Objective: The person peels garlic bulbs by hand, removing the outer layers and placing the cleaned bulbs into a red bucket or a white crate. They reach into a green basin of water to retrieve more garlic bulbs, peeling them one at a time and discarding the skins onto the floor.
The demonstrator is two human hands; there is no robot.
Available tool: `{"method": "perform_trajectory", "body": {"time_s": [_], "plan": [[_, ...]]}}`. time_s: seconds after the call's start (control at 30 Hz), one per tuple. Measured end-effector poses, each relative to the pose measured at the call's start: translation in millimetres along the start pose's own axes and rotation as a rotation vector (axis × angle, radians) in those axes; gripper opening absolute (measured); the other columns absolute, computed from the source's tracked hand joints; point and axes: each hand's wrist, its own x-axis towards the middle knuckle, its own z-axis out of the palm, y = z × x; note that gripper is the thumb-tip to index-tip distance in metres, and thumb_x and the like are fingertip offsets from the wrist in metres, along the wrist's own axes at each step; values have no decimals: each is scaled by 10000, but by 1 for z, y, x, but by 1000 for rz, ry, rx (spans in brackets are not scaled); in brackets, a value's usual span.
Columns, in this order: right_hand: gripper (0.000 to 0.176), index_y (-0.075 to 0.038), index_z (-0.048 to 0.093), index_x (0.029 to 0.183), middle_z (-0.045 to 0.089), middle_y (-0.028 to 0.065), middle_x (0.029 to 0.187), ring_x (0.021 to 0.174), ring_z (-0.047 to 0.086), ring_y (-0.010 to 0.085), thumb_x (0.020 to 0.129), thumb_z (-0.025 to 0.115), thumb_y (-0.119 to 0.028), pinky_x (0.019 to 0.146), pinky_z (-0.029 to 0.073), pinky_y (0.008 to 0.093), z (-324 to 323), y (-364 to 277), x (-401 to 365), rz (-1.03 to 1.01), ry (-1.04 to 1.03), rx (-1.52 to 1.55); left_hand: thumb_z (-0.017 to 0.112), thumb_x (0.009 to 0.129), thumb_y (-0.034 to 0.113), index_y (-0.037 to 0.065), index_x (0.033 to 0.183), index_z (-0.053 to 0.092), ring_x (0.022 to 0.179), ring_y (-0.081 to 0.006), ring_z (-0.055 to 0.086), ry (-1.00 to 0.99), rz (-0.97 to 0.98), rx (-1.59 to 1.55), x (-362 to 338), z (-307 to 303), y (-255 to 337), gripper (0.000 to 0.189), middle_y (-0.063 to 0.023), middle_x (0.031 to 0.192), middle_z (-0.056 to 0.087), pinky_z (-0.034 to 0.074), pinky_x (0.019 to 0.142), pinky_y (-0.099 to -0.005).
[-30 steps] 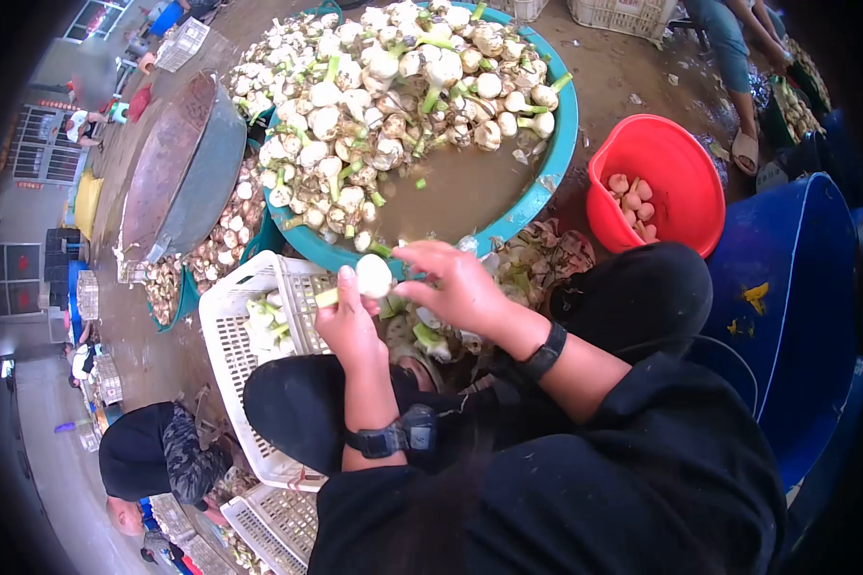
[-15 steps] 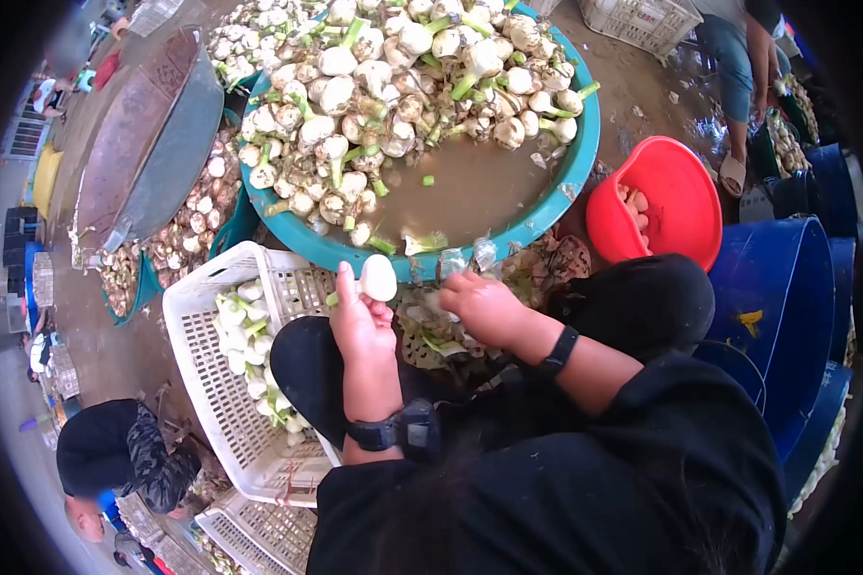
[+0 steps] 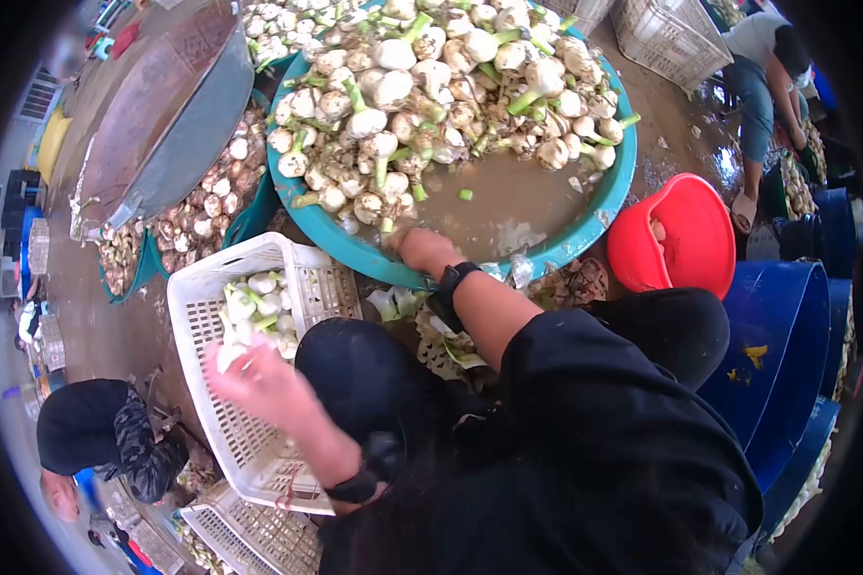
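My left hand [image 3: 264, 383], smeared by motion, is over the white plastic crate [image 3: 222, 479]. A peeled white garlic bulb [image 3: 230, 356] shows at its fingertips, seemingly still gripped. Under it lie cleaned bulbs with green stems [image 3: 264, 297]. My right hand [image 3: 426, 251] reaches over the near rim of the teal tub [image 3: 340, 247], its fingers hidden in the muddy water beside the heaped dirty garlic bulbs [image 3: 393, 144]. What those fingers touch, if anything, cannot be seen.
A red bucket [image 3: 681, 235] with a few round items stands right of the tub. Blue barrels [image 3: 767, 335] are at the right. A metal wheelbarrow [image 3: 177, 125] and tubs of bulbs stand left. Other people [image 3: 105, 431] crouch at lower left and upper right.
My left hand has moved left and down from near the tub to over the crate, carrying the white bulb. My right hand has gone from in front of the rim into the water.
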Motion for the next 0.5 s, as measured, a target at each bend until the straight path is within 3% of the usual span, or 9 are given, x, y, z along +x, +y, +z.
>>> {"method": "perform_trajectory", "body": {"time_s": [0.03,0.1,0.17,0.23,0.27,0.3,0.37,0.47,0.5], "plan": [[527,3,602,961,592,220,961,929,553,374,871,375,-464,820,418,416,0,3,6,-95,-15,65,594,812,188,7,1126,448,736,-144,518,-154,-137,-154,-11,16,7,390,-102,917,537,445,645,-254],[540,26,610,845,599,224,873,860,567,371,876,360,-451,765,421,427,-4,16,-5,-288,-55,197,525,866,261,33,1193,396,789,-140,523,-536,-341,-372,-29,44,15,419,-102,1001,517,453,635,-255],[494,21,590,811,590,228,798,784,555,398,888,362,-410,713,417,451,-27,29,-51,-385,-40,217,433,894,401,35,1253,343,788,-145,523,-808,-599,-342,-42,74,18,520,-106,1114,453,455,620,-253],[333,-15,561,804,573,230,767,746,540,402,879,410,-302,669,419,462,-54,31,-112,-477,11,303,460,876,432,14,1195,418,724,-133,526,-964,-716,-366,-59,93,23,528,-71,988,528,447,618,-244],[283,-28,552,778,574,226,748,713,551,387,853,443,-279,644,431,460,-56,39,-126,-649,71,229,503,863,417,0,1148,471,711,-125,530,-1054,-772,-427,-67,98,27,506,-59,932,555,445,624,-241],[267,-33,553,760,577,215,722,690,555,385,839,456,-269,631,437,460,-61,41,-140,-591,94,179,503,863,417,0,1148,471,711,-125,530,-1068,-776,-437,-78,104,29,506,-59,932,555,445,624,-241],[251,-39,553,741,579,205,695,667,558,382,824,469,-260,618,442,461,-70,41,-155,-529,126,129,631,801,323,-44,977,568,745,-122,545,-863,-612,-548,-97,114,32,412,-78,837,602,448,661,-248],[258,-38,565,702,577,192,637,602,569,370,815,475,-252,573,452,459,-71,42,-165,-516,171,124,671,773,242,-58,918,582,784,-131,563,-850,-620,-607,-105,113,36,345,-87,831,608,451,693,-255],[273,-31,560,676,574,201,632,589,573,362,811,481,-256,561,458,453,-67,41,-166,-489,253,51,655,781,216,-57,928,575,767,-123,558,-858,-527,-562,-108,113,36,321,-75,838,601,451,683,-246]]}}
